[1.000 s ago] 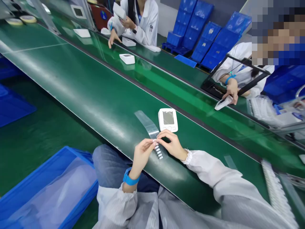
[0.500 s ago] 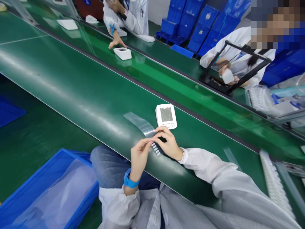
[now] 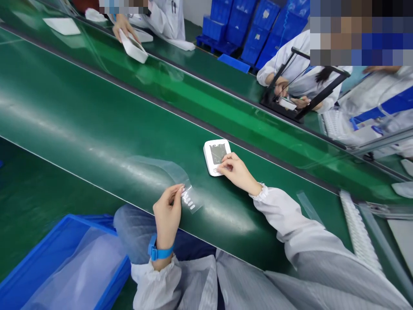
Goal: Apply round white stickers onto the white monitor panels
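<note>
My left hand [image 3: 168, 208] pinches a clear plastic strip [image 3: 161, 165] that carries a row of small white oval stickers [image 3: 189, 202]. The strip's far end trails left over the green worktop. My right hand [image 3: 238, 172] is at the lower right of a white device [image 3: 208, 151] with a grey screen [image 3: 218, 152] and buttons below it. Its thumb and forefinger are pinched together over the button area. Whatever lies between those fingertips is too small to make out. The device rests flat, screen up, near the dark rail.
A green conveyor belt [image 3: 193, 103] runs behind the rail, where a co-worker's hand [image 3: 124, 28] holds another white device [image 3: 134, 48]. A black frame [image 3: 318, 97] stands across it by another person. Right are a white ridged tray [image 3: 359, 234] and a clear strip [image 3: 309, 207]; lower left, a blue bin [image 3: 69, 221].
My hands have come apart: the right moved from the sticker strip onto the device, the left drew the strip left and down. Across the belt, a co-worker has picked up a white device.
</note>
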Motion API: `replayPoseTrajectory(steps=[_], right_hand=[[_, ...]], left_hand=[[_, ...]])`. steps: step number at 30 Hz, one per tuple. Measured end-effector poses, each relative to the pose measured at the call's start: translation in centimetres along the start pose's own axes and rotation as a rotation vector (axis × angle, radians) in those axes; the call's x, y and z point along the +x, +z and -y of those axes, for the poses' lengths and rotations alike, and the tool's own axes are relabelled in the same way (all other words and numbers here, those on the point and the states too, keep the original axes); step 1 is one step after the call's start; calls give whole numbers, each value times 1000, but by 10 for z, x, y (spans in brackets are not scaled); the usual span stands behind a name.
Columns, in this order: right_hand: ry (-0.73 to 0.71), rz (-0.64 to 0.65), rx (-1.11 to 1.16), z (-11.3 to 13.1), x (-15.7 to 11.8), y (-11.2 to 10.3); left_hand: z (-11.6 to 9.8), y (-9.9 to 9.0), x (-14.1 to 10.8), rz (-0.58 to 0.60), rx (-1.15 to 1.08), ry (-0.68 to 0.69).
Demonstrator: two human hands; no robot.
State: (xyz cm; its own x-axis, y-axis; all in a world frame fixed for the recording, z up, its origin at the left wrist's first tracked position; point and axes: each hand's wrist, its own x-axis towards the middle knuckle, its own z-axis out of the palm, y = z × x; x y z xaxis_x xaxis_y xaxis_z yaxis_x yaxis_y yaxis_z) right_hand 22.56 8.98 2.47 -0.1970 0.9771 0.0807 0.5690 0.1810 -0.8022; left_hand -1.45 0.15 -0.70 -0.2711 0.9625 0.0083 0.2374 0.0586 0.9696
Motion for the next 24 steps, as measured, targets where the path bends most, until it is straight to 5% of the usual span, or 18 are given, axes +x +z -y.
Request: replayPoseTrajectory(steps=[24], right_hand=[[38,-18,58,2,4,1]], left_hand=[[3,1,-1,-15,-3,22]])
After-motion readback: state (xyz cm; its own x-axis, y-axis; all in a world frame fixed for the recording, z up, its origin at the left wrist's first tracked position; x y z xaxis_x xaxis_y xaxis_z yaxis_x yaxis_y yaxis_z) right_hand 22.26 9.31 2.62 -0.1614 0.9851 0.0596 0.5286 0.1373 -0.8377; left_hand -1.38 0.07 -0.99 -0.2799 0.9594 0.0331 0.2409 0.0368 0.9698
